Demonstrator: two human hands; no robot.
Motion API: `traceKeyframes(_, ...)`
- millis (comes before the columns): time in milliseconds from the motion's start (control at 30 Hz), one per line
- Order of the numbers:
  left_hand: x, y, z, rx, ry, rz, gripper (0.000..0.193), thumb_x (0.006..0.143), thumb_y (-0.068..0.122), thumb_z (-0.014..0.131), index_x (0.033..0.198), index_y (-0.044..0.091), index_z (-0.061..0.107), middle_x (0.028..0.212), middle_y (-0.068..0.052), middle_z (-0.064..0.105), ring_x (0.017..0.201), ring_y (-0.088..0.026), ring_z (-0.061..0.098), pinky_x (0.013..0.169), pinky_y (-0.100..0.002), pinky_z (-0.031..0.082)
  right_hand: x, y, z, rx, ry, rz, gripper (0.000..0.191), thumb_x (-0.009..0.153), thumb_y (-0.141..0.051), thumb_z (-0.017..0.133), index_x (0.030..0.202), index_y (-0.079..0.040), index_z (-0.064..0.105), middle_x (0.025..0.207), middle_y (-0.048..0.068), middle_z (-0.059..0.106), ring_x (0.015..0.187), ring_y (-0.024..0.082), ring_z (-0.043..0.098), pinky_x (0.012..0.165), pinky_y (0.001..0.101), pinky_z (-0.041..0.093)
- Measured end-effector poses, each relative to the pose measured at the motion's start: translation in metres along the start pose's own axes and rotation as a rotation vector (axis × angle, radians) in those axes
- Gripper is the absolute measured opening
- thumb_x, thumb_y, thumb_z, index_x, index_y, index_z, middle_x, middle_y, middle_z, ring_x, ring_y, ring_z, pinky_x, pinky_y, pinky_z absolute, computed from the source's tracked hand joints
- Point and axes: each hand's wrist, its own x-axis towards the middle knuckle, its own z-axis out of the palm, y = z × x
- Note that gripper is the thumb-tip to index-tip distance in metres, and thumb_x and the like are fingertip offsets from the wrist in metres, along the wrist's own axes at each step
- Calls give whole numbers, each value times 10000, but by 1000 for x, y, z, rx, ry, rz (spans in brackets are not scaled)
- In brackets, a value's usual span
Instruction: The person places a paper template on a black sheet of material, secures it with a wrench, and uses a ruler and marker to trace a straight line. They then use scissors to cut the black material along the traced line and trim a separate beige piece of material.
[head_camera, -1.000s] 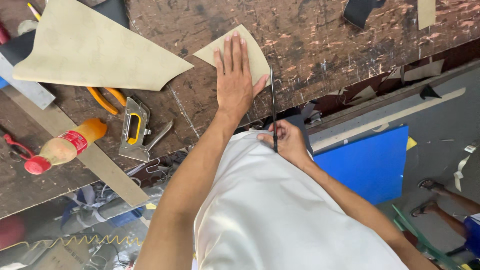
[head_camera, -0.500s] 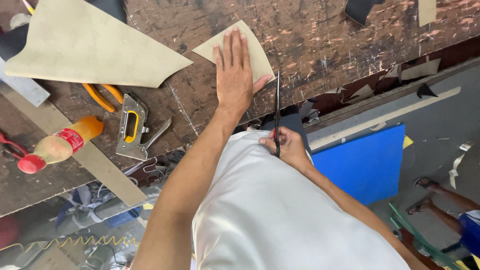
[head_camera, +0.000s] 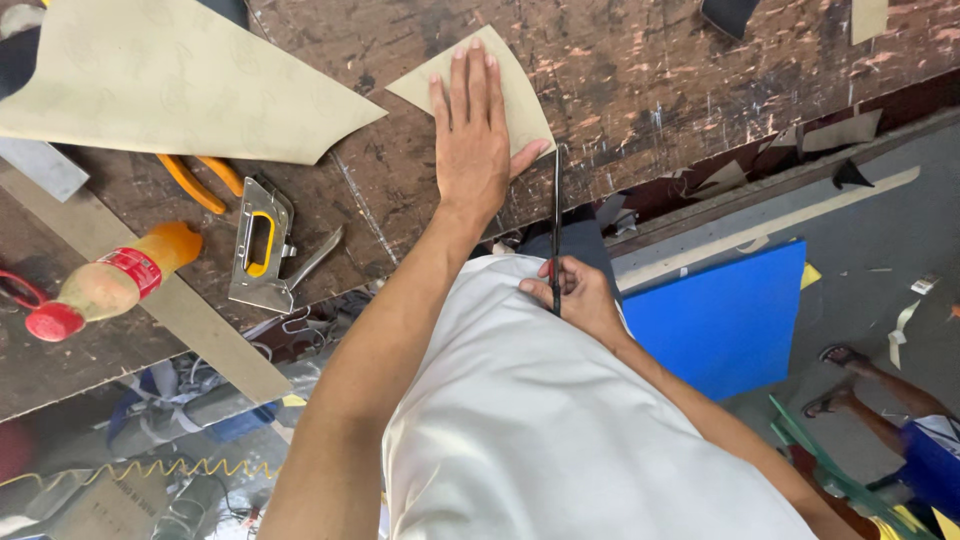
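Note:
My left hand (head_camera: 472, 140) lies flat, fingers spread, on a small beige piece of sheet material (head_camera: 520, 90) on the worn brown worktable (head_camera: 650, 80). My right hand (head_camera: 575, 295), close to my white shirt, grips the handle of a long thin dark blade (head_camera: 556, 215). The blade runs up along the right edge of the beige piece, its tip near my left thumb.
A large beige sheet (head_camera: 170, 80) lies at the upper left. Below it are orange-handled pliers (head_camera: 200, 180), a metal staple gun (head_camera: 262, 245), a bottle with a red cap (head_camera: 105, 285) and a long beige strip (head_camera: 150, 290). A blue panel (head_camera: 725, 320) and another person's sandalled feet (head_camera: 840, 380) are on the floor.
My right hand has drawn the blade slightly back towards my body along the piece's right edge. My left hand stays pressed flat on the piece.

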Motion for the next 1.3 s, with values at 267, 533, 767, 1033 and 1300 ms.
traceKeyframes(267, 2, 0, 1, -10, 14, 1, 1174, 869, 686, 713, 1576, -149, 288, 1677, -262, 188, 1566, -422, 165, 1280, -610, 160, -4, -8, 2, -22, 38, -34, 372, 803, -310, 880, 918, -49, 640, 650, -45, 558, 597, 31, 458, 533, 221, 380)
traceKeyframes(533, 3, 0, 1, -4, 23, 9, 1168, 878, 691, 711, 1574, -149, 293, 1674, -266, 199, 1564, -424, 173, 1281, -613, 168, -4, -7, 2, -47, 59, -64, 388, 781, -327, 894, 903, -54, 647, 655, -65, 501, 617, 40, 409, 545, 221, 362)
traceKeyframes(767, 3, 0, 3, -15, 29, 14, 1177, 866, 687, 722, 1569, -154, 294, 1666, -270, 211, 1557, -430, 191, 1278, -617, 168, 1, -6, 3, -199, 150, -38, 445, 726, -379, 928, 842, -52, 648, 640, -48, 470, 601, 62, 405, 528, 238, 375)
traceKeyframes(1033, 4, 0, 3, -23, 13, 5, 1179, 870, 687, 719, 1574, -153, 284, 1674, -265, 199, 1563, -424, 176, 1283, -613, 153, 6, 5, 4, -121, 95, -80, 426, 742, -372, 924, 829, -57, 650, 649, -60, 468, 613, 53, 400, 534, 236, 361)
traceKeyframes(1300, 4, 0, 0, 14, -11, 2, 1159, 886, 707, 675, 1578, -141, 293, 1672, -267, 192, 1561, -421, 170, 1272, -613, 159, 10, 5, -1, 148, 1, -42, 303, 834, -256, 861, 877, -70, 626, 643, -44, 581, 575, 33, 497, 508, 217, 378)
